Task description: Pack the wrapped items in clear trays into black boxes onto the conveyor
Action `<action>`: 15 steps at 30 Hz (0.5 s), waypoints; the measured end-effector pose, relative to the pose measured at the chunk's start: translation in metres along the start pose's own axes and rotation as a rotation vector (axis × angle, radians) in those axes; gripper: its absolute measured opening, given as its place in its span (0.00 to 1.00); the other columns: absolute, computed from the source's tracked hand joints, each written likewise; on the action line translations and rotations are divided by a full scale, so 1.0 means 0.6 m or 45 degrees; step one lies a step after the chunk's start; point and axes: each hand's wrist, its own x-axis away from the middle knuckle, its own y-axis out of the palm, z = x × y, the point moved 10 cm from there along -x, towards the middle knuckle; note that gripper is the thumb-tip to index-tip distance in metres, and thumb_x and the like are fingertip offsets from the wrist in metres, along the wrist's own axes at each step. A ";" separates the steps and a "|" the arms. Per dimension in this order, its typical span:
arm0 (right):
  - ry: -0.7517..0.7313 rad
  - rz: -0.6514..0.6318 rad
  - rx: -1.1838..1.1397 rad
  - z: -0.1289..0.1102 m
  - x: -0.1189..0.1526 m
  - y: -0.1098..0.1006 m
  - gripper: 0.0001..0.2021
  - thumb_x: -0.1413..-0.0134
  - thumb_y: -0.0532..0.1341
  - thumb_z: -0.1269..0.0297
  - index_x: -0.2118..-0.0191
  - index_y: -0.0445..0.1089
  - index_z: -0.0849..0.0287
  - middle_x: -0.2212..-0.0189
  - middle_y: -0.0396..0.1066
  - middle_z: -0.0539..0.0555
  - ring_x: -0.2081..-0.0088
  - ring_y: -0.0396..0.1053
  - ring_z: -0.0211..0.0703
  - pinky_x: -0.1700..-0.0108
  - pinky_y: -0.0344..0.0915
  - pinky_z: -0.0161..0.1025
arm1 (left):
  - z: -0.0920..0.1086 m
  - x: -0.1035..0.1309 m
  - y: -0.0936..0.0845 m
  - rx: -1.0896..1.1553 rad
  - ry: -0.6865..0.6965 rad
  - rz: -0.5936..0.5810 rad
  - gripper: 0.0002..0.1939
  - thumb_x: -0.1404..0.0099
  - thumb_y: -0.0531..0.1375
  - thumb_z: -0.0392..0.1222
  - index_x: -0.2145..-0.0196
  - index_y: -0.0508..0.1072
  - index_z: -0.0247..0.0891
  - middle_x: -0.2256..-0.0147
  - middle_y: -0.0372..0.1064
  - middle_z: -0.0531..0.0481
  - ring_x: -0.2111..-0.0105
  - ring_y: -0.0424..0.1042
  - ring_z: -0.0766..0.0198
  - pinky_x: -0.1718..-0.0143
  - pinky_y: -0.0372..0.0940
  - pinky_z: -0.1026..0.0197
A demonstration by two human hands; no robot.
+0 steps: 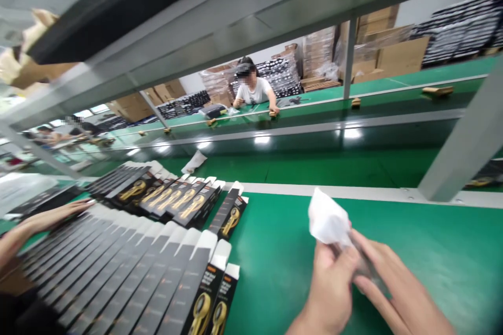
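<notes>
My left hand point(330, 290) and my right hand point(393, 285) meet low at the right over the green table point(432, 241). Together they pinch a small white packet point(327, 218) that sticks up from my fingers; its lower part looks like clear plastic and is blurred. Left of my hands lie rows of flat black boxes with gold print point(129, 272), fanned and overlapping. A second row of the same boxes point(173, 196) lies further back.
Another person's hand point(53, 215) rests on the boxes at the far left. A conveyor belt point(314, 167) runs beyond the table, and a worker point(253, 89) sits across it. A slanted grey frame post point(459, 152) stands at the right. Cardboard cartons point(396, 55) are stacked behind.
</notes>
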 end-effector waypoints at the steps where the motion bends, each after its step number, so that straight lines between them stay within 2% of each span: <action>1: -0.001 -0.012 -0.036 0.004 0.004 0.005 0.26 0.38 0.50 0.58 0.36 0.46 0.49 0.47 0.63 0.56 0.49 0.66 0.45 0.55 0.71 0.37 | 0.005 0.007 0.009 -0.092 0.041 -0.033 0.27 0.43 0.64 0.48 0.47 0.66 0.38 0.48 0.66 0.41 0.46 0.63 0.48 0.45 0.57 0.52; 3: 0.027 -0.002 -0.126 0.017 0.010 0.005 0.24 0.38 0.50 0.58 0.37 0.48 0.46 0.46 0.62 0.55 0.48 0.65 0.46 0.55 0.71 0.36 | 0.023 0.017 0.031 -0.361 0.087 -0.108 0.24 0.41 0.62 0.50 0.49 0.69 0.38 0.51 0.68 0.41 0.49 0.65 0.47 0.47 0.58 0.51; 5: 0.126 -0.015 -0.238 0.041 0.013 0.002 0.22 0.38 0.51 0.56 0.39 0.51 0.44 0.45 0.60 0.54 0.46 0.64 0.47 0.53 0.70 0.35 | 0.056 0.016 0.044 -0.737 0.111 -0.178 0.24 0.43 0.63 0.48 0.50 0.70 0.39 0.52 0.69 0.43 0.50 0.65 0.48 0.47 0.58 0.53; 7: 0.299 -0.046 -0.376 0.076 0.016 -0.001 0.22 0.39 0.52 0.54 0.40 0.53 0.43 0.46 0.61 0.53 0.49 0.66 0.47 0.54 0.70 0.35 | 0.127 -0.001 0.022 -1.135 0.247 -0.052 0.27 0.50 0.69 0.43 0.51 0.71 0.42 0.51 0.68 0.45 0.49 0.64 0.48 0.46 0.56 0.55; 8: 0.397 -0.052 -0.451 0.095 0.018 -0.002 0.22 0.40 0.52 0.52 0.41 0.54 0.43 0.47 0.62 0.53 0.51 0.68 0.47 0.56 0.71 0.35 | 0.182 -0.009 -0.003 -1.286 0.393 0.134 0.28 0.54 0.70 0.41 0.54 0.72 0.42 0.51 0.68 0.45 0.48 0.63 0.48 0.45 0.54 0.55; 9: 0.490 -0.052 -0.529 0.112 0.021 -0.003 0.22 0.41 0.53 0.51 0.41 0.55 0.44 0.48 0.64 0.53 0.53 0.69 0.48 0.58 0.71 0.35 | 0.246 -0.008 -0.045 -1.368 0.557 0.464 0.24 0.54 0.70 0.39 0.58 0.74 0.41 0.53 0.69 0.45 0.47 0.62 0.47 0.43 0.51 0.55; 11: 0.628 -0.014 -0.706 0.137 0.026 -0.004 0.23 0.42 0.54 0.50 0.41 0.55 0.45 0.49 0.66 0.54 0.55 0.70 0.50 0.61 0.72 0.36 | 0.318 -0.012 -0.114 -1.362 0.645 0.771 0.19 0.51 0.67 0.36 0.59 0.72 0.37 0.51 0.65 0.41 0.40 0.48 0.42 0.41 0.43 0.49; 13: 0.716 0.042 -0.903 0.151 0.029 -0.001 0.25 0.43 0.55 0.50 0.41 0.56 0.46 0.50 0.67 0.56 0.55 0.70 0.52 0.61 0.72 0.38 | 0.356 -0.009 -0.173 -1.307 0.669 0.965 0.12 0.50 0.65 0.34 0.66 0.69 0.35 0.52 0.62 0.40 0.38 0.37 0.39 0.44 0.44 0.45; 15: 0.810 0.078 -1.103 0.158 0.030 0.009 0.26 0.45 0.57 0.49 0.42 0.57 0.48 0.51 0.68 0.56 0.58 0.71 0.53 0.64 0.73 0.39 | 0.361 -0.001 -0.215 -1.194 0.646 1.062 0.08 0.48 0.63 0.35 0.70 0.67 0.35 0.54 0.60 0.41 0.39 0.37 0.38 0.47 0.48 0.44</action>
